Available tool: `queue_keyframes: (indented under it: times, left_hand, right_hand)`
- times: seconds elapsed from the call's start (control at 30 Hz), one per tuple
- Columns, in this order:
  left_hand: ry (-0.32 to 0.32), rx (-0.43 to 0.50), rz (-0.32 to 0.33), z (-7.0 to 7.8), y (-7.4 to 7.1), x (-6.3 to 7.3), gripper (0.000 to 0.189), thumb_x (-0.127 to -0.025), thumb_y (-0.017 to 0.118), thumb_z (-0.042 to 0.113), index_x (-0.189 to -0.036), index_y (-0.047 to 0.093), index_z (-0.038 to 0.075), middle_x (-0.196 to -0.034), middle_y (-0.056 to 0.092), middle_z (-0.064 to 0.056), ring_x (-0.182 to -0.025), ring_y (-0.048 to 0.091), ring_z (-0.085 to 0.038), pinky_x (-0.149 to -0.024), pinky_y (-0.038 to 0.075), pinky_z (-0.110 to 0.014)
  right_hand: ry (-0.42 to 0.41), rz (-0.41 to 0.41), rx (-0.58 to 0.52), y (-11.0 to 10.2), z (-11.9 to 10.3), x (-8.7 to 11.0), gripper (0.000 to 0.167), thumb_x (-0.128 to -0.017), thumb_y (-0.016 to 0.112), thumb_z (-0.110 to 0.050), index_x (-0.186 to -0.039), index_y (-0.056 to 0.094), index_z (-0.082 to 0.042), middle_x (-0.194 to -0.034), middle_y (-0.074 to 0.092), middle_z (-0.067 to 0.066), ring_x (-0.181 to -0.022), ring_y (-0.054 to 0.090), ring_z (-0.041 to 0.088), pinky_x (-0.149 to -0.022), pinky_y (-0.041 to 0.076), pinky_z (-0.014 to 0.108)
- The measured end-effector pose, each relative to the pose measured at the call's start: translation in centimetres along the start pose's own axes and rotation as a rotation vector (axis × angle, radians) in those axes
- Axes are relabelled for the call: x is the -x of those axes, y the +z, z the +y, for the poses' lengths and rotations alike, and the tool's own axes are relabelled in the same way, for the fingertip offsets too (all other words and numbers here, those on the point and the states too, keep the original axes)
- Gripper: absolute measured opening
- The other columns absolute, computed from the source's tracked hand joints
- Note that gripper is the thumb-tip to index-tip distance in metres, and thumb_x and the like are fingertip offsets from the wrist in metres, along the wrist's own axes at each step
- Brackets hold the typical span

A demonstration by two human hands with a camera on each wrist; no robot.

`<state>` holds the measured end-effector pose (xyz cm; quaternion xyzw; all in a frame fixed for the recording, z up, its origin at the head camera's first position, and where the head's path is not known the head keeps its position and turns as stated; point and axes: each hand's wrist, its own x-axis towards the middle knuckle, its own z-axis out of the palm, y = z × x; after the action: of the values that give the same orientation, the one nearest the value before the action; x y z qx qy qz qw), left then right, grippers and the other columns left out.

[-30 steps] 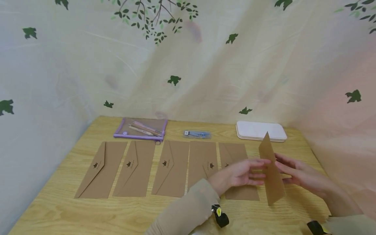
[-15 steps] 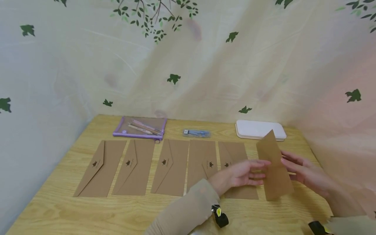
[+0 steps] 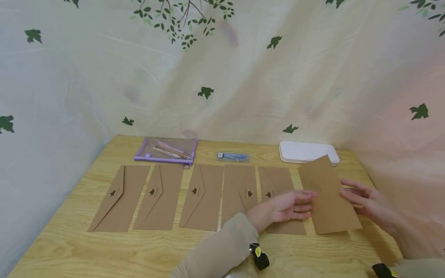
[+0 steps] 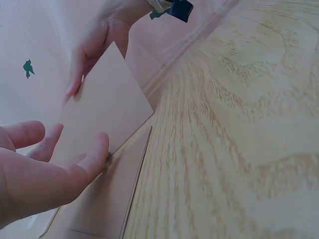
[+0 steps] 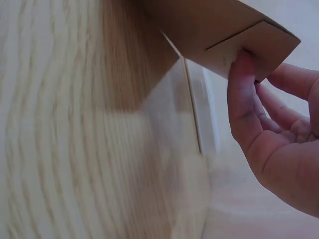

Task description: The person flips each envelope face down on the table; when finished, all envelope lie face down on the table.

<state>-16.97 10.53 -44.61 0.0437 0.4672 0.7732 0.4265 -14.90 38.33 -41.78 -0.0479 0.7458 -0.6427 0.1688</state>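
Observation:
A brown kraft envelope [image 3: 330,200] is held tilted above the table's right side, plain face upward. My right hand [image 3: 373,206] pinches its right edge between thumb and fingers. In the right wrist view, the flap [image 5: 271,47] shows on its other side, under a fingertip. My left hand [image 3: 283,206] is at the opposite edge, its fingers loosely extended and a fingertip overlapping the envelope. The left wrist view shows this hand's thumb [image 4: 25,133] standing apart from the paper. Beneath my left hand lies another envelope [image 3: 286,227], partly covered by it.
More envelopes with crown prints lie side by side to the left, including the leftmost envelope [image 3: 133,200]. Behind them are a purple-edged pencil pouch [image 3: 187,144], a small clear case [image 3: 233,157] with blue contents and a white box [image 3: 306,150]. A patterned curtain [image 3: 222,77] encloses the table.
The held envelope has turned from nearly edge-on to showing its plain broad face, and its right side has swung rightward and lower. My right hand shifted right with it; my left hand stayed nearly still.

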Motion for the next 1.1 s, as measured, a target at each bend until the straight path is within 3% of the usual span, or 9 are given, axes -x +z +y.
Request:
queue_keyframes:
  times: [0.07, 0.23, 0.63, 0.9, 1.1]
  left_hand:
    - [0.001, -0.002, -0.004, 0.0, 0.0, 0.0, 0.036, -0.106, 0.05, 0.015, -0.14, 0.06, 0.006, -0.15, 0.047, -0.014, -0.14, 0.041, -0.035, -0.114, 0.038, -0.053]
    - [0.006, -0.003, -0.01, 0.1, 0.0, 0.0, 0.037, -0.106, 0.05, 0.014, -0.142, 0.058, 0.005, -0.153, 0.044, -0.015, -0.142, 0.039, -0.036, -0.114, 0.037, -0.053]
    - [0.004, -0.014, -0.02, -0.4, 0.2, -0.4, 0.036, -0.106, 0.049, 0.013, -0.141, 0.058, 0.006, -0.155, 0.041, -0.019, -0.144, 0.037, -0.037, -0.115, 0.036, -0.053]
    - [-0.009, -0.01, -0.008, -0.5, 0.2, -0.6, 0.036, -0.106, 0.049, 0.014, -0.14, 0.059, 0.007, -0.153, 0.043, -0.019, -0.141, 0.04, -0.039, -0.113, 0.037, -0.056]
    - [-0.019, 0.015, 0.012, -0.3, 0.3, -0.7, 0.036, -0.106, 0.05, 0.013, -0.141, 0.058, 0.006, -0.149, 0.047, -0.015, -0.139, 0.043, -0.039, -0.112, 0.038, -0.058]
  right_hand:
    - [-0.006, 0.05, 0.015, -0.3, 0.2, 0.2, 0.041, -0.106, 0.052, -0.005, -0.127, 0.063, -0.038, -0.11, 0.07, -0.009, -0.095, 0.068, 0.012, -0.074, 0.061, 0.033]
    - [0.0, 0.088, 0.066, -1.1, 0.7, 0.5, 0.041, -0.104, 0.055, -0.004, -0.125, 0.064, -0.038, -0.107, 0.069, -0.006, -0.093, 0.069, 0.013, -0.073, 0.062, 0.035]
    - [0.072, 0.089, 0.247, -2.6, 1.6, 0.6, 0.039, -0.104, 0.059, -0.014, -0.134, 0.057, -0.04, -0.107, 0.064, -0.003, -0.092, 0.07, 0.015, -0.075, 0.062, 0.036]
    - [0.083, 0.122, 0.311, -2.6, 2.0, 0.4, 0.039, -0.1, 0.066, -0.012, -0.122, 0.062, -0.044, -0.101, 0.066, -0.003, -0.083, 0.069, 0.012, -0.069, 0.062, 0.033]
    - [0.046, 0.085, 0.302, -2.9, 2.5, 0.3, 0.045, -0.099, 0.065, -0.005, -0.113, 0.062, -0.048, -0.097, 0.07, -0.004, -0.081, 0.071, 0.013, -0.067, 0.062, 0.032]
